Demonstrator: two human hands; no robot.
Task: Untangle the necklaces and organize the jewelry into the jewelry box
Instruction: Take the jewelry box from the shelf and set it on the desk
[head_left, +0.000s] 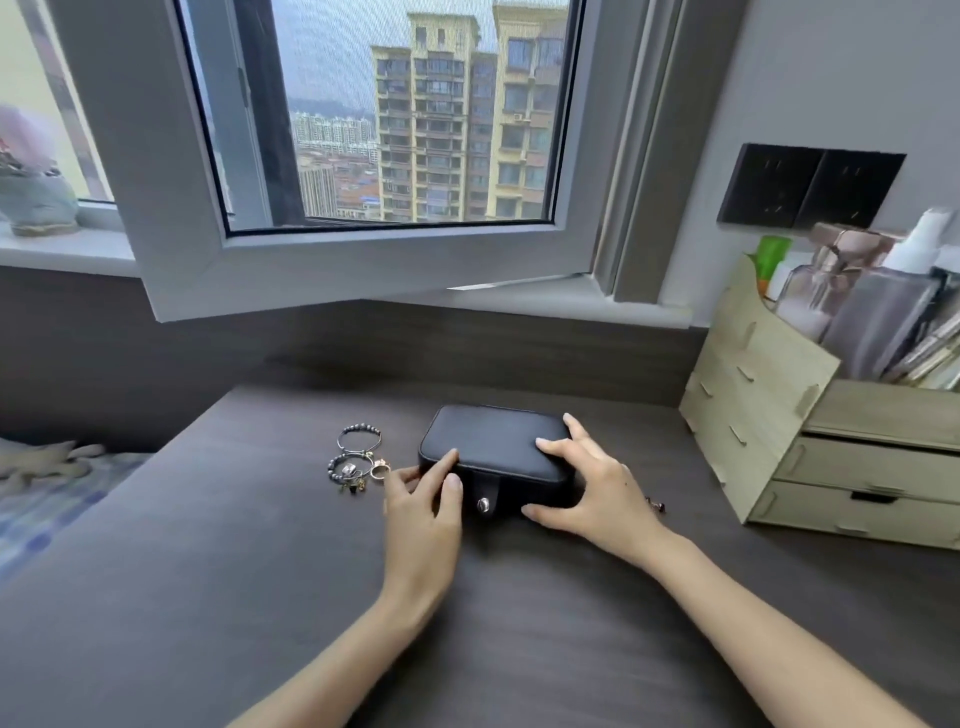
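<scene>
The jewelry box (496, 452) sits shut at the middle of the frame on the dark desk (234, 571). It is a black rounded case with a strap folded down its front and fastened by a metal snap (484, 503).

The left hand (423, 512) rests at the box's lower left corner, its fingers nearly straight, one lying on the lid's edge and the thumb against the front wall just beside the strap. The right hand (592, 488) lies over the right end, fingers spread flat on the lid and thumb against the front wall. Neither hand is curled tight round the box; both touch and steady it.

Just left of the box lies the loose jewelry (356, 460): beaded loops, thin bangles and a few rings, bunched so that some overlap. Whether chains are knotted in it is too small to tell. One more small piece (657, 505) shows right of the right wrist. A pale wooden organizer (769, 415) stands at the right of the frame.

The box looks light and padded, with a smooth skin that could slide on the desk, so one hand should probably hold it down while the other lifts the strap at the snap. The thin loops are likely to be limp and quick to snag, and are best pinched singly at a bead or clasp and drawn out gently.
</scene>
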